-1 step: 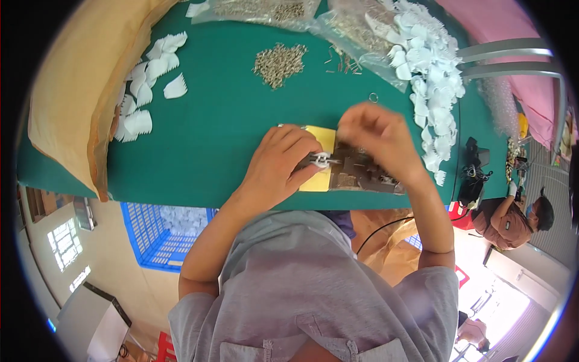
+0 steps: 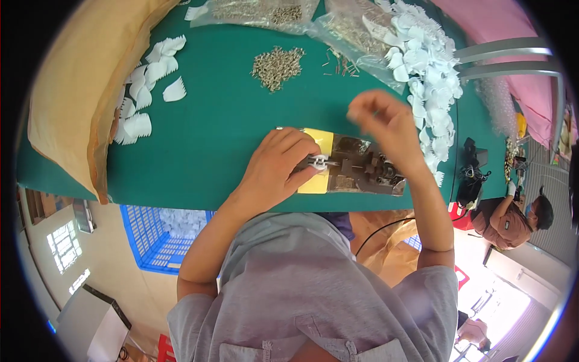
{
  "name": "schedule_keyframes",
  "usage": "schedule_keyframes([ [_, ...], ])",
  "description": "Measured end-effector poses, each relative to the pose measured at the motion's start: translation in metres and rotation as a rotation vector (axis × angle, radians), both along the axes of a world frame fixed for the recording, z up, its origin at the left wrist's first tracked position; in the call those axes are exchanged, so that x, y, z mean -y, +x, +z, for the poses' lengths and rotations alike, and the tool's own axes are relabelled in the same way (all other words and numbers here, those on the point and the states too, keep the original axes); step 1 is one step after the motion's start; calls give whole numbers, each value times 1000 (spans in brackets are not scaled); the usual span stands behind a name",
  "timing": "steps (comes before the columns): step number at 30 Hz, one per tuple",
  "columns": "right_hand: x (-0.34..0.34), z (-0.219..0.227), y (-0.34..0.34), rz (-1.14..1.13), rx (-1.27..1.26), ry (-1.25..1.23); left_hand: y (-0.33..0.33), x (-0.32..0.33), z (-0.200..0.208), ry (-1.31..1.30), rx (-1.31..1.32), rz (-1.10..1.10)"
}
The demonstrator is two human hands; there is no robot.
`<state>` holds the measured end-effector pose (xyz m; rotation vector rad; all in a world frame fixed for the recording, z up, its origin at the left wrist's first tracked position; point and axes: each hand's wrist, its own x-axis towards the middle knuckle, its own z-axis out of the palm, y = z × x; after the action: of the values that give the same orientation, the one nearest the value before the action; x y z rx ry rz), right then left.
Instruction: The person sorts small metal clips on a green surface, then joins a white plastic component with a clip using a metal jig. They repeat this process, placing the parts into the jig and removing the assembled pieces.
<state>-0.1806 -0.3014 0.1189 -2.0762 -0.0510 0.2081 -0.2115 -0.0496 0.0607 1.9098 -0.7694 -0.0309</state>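
My left hand (image 2: 278,160) rests at the left end of a dark metal fixture (image 2: 362,172). Its thumb and fingers are closed on a small white plastic piece (image 2: 318,161) beside a thin metal rod of the fixture. A yellow sheet (image 2: 319,140) shows beneath the hand and the piece. Above the right part of the fixture hovers my right hand (image 2: 386,123), its fingers bent and smeared by motion. Whether it holds anything cannot be made out. Beyond the hands lies a pile of small metal pins (image 2: 277,67).
White toothed plastic pieces (image 2: 422,60) are heaped at the right; several more (image 2: 175,89) lie at the left by a tan sack (image 2: 78,90). Clear bags (image 2: 253,13) of metal parts lie at the back. A blue crate (image 2: 142,238) stands below the table. A co-worker (image 2: 509,220) is at the far right.
My right hand has lifted away from the fixture, slightly up and to the right, uncovering more of its middle. My left hand stays in place on the white plastic piece.
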Motion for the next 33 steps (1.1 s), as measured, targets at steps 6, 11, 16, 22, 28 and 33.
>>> schedule_keyframes([
  [6,40,-38,66,-24,324,-412,8,-1,-6,-97,-77,-108],
  [11,54,-44,90,141,330,-627,9,-1,-6,-75,-63,-118],
  [16,42,-45,81,332,416,-786,7,-3,-9,-70,-71,-88],
  [22,15,-5,4,102,187,-269,8,0,-7,-90,-60,-106],
  [28,28,6,-10,-16,257,-282,1,-1,-12,-134,-148,-56],
  [33,103,-21,-103,-595,296,-222,-4,9,-5,-180,-254,9],
])
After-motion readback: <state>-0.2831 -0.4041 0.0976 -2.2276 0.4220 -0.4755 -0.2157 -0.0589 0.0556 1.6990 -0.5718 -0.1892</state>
